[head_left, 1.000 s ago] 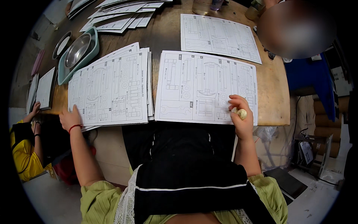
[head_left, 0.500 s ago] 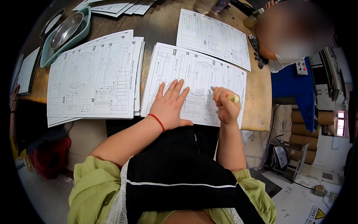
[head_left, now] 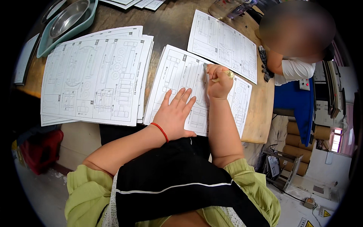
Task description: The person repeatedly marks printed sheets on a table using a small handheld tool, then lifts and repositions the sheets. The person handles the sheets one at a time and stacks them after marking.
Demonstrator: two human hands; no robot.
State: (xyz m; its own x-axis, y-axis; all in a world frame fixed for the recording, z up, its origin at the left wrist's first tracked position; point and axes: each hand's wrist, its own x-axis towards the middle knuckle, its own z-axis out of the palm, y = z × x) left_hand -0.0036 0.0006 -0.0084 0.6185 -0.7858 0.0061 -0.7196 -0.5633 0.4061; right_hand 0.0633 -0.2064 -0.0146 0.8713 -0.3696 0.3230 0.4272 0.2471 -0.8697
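Note:
A printed sheet with line drawings of parts lies in front of me, on top of a thin stack. On its near left part my left hand rests flat with the fingers spread. My right hand is closed round a small tool with a pale yellow handle. A grey tip of it shows past my fingers near the sheet's far edge. The exact kind of tool is hidden by my grip, and I cannot tell whether the tip touches the paper.
To the left lies a bigger stack of similar sheets. Another sheet lies beyond mine. At the far left, a metal bowl sits in a green tray. Bottles stand at the back. Another person is at the right.
My right hand has moved away from me and a little left across the sheet, still holding the tool. My left hand stays flat on the paper. The view has shifted slightly.

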